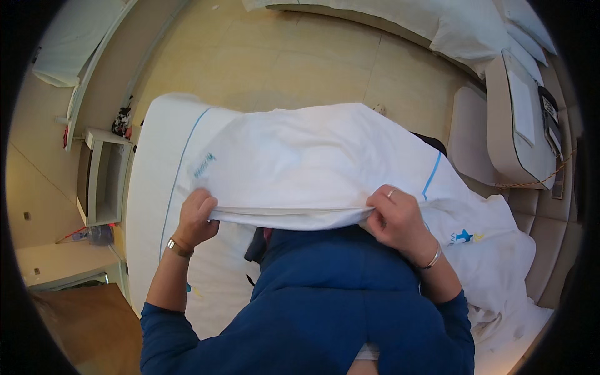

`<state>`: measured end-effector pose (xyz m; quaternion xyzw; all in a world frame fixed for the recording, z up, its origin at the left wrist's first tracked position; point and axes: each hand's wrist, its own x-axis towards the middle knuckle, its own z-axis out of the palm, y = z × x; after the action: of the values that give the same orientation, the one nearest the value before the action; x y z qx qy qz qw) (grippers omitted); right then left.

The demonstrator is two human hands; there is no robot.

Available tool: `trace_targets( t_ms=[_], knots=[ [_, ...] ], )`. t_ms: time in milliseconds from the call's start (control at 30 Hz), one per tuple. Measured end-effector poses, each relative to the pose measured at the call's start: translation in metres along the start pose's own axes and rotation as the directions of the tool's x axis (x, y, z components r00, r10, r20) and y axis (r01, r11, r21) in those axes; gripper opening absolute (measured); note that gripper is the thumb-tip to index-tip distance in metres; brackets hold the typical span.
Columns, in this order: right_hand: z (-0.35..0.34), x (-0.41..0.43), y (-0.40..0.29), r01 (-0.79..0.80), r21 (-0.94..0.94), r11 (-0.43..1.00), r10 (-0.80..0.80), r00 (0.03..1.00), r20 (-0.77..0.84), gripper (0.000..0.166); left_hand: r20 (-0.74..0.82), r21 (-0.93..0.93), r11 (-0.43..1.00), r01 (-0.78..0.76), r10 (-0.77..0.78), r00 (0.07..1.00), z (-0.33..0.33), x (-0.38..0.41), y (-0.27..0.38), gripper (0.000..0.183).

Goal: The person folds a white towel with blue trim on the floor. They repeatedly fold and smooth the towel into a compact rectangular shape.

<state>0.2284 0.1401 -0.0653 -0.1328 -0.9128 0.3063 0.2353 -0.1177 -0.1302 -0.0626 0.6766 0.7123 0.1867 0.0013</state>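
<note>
A white fabric cover (290, 159), which looks like a pillowcase, spreads out in front of my waist. Its near edge shows two layers, pulled into a nearly straight line between my hands. My left hand (198, 216) pinches that edge at the left end, below some faint teal print. At the other end, the fingers of my right hand (396, 215) are closed on the same edge. Under and beside the cover lies white bedding (150, 187) with a thin blue stripe. Whether a pillow is inside the cover cannot be seen.
Rumpled white bedding (497, 262) with a small printed figure lies to my right. Beyond it stands a rounded bedside cabinet (504, 117) bearing a telephone (549, 105). Another bed (375, 11) is across the tiled floor (309, 61). A low open cabinet (110, 178) stands left.
</note>
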Motion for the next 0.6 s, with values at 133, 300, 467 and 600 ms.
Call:
trace_targets(
  t_ms=[133, 300, 467, 600],
  knots=[
    [0.02, -0.008, -0.003, 0.056, 0.084, 0.995, -0.074, 0.97, 0.233, 0.015, 0.139, 0.095, 0.989, 0.109, -0.122, 0.983, 0.025, -0.026, -0.027, 0.025],
    [0.006, 0.007, -0.009, 0.053, 0.085, 0.995, -0.077, 0.946, 0.316, 0.024, -0.069, 0.032, 0.967, 0.252, -0.25, 0.966, 0.032, -0.052, -0.056, 0.021],
    [0.0, 0.012, -0.011, 0.099, -0.032, 0.995, -0.084, 0.944, 0.318, 0.027, -0.115, -0.573, 0.674, 0.466, -0.629, 0.769, 0.012, -0.051, -0.062, 0.014],
    [-0.006, 0.014, -0.008, 0.013, 0.054, 0.998, -0.027, 0.96, 0.278, 0.023, 0.057, -0.794, 0.387, 0.468, -0.72, 0.692, -0.004, -0.031, -0.074, 0.019]
  ],
)
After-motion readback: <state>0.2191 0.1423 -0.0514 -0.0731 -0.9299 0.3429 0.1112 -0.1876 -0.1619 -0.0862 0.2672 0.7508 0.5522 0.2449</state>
